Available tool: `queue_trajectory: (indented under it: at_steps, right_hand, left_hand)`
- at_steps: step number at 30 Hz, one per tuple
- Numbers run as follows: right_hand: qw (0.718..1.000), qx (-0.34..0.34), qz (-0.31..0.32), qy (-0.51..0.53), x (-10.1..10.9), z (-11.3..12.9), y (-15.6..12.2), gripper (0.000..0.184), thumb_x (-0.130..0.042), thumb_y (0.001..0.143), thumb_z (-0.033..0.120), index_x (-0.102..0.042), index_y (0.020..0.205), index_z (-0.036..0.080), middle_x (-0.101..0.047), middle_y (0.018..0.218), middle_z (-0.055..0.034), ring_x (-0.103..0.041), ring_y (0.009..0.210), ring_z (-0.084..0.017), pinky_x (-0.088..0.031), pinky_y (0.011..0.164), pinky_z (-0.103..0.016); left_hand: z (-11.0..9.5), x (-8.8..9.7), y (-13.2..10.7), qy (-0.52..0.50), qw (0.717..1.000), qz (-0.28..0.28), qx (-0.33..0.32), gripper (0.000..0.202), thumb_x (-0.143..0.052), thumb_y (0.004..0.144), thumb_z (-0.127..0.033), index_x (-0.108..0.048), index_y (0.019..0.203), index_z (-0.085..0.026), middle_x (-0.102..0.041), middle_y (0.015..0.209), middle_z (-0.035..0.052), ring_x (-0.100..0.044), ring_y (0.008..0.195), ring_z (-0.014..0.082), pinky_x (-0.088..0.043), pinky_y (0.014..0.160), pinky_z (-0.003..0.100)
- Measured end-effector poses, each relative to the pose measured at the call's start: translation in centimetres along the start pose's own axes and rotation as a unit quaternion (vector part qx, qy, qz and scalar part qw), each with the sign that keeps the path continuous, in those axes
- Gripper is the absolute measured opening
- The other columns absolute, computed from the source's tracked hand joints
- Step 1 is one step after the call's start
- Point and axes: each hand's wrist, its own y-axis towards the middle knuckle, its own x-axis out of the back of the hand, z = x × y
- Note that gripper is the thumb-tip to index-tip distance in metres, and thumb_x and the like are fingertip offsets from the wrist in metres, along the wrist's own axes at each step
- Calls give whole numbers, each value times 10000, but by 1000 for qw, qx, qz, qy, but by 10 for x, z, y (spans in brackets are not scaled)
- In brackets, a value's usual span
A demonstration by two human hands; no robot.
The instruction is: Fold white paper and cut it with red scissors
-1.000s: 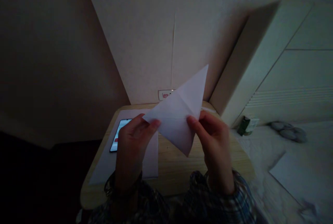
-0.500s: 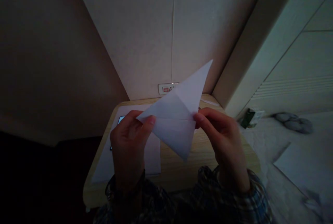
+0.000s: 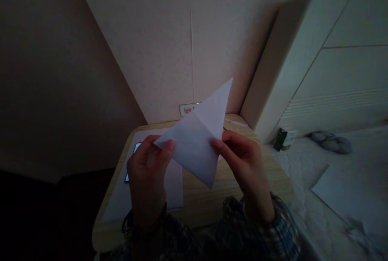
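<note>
The left hand (image 3: 147, 174) pinches the left corner of a folded white paper (image 3: 192, 142); the right hand (image 3: 248, 164) pinches its right edge, above the table (image 3: 226, 178). A phone (image 3: 137, 147) lies near the table's left edge, largely covered. A green-and-white box (image 3: 284, 139) beyond the right edge bears markings too small to read.

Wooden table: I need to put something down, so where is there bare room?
Bare wood shows on the table between the white sheet and the right hand, below the folded paper, and along the right edge beyond that hand. The left side is crowded: sheet, phone, and the left hand over them.
</note>
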Motion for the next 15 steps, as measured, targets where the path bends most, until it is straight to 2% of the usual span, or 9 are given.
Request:
queue_trajectory:
  at_steps: [3,8,11,15]
  right_hand:
    - [1000,-3,-7,8,0,-1,1,180,-620,798,265,-606,633,194,-605,613,28,-550,601,-124,-406,563,-231]
    - [1000,-9,-15,-4,1,-3,2,207,-614,798,269,-588,608,189,-565,575,33,-521,575,-120,-379,543,-233]
    - [1000,-10,-21,-18,3,-4,3,219,-617,799,275,-578,602,186,-541,564,37,-497,567,-115,-362,539,-235]
    - [999,-11,-21,-24,3,-4,2,211,-615,804,270,-581,613,185,-536,572,41,-486,574,-110,-352,541,-232]
  left_hand:
    - [1,-2,-1,-26,1000,1,-1,59,-712,688,-240,-680,727,-208,-662,668,-30,-579,634,112,-447,576,185]
    - [3,0,1,-32,999,-23,-3,53,-701,709,-259,-688,735,-214,-635,679,-35,-551,640,105,-425,591,200]
    - [4,2,2,-40,998,-41,-22,52,-697,714,-257,-681,689,-214,-626,667,-41,-544,645,96,-416,623,201]
    - [1,2,2,-16,997,-41,-63,103,-684,720,-219,-656,621,-218,-578,572,-59,-516,573,87,-392,571,190]
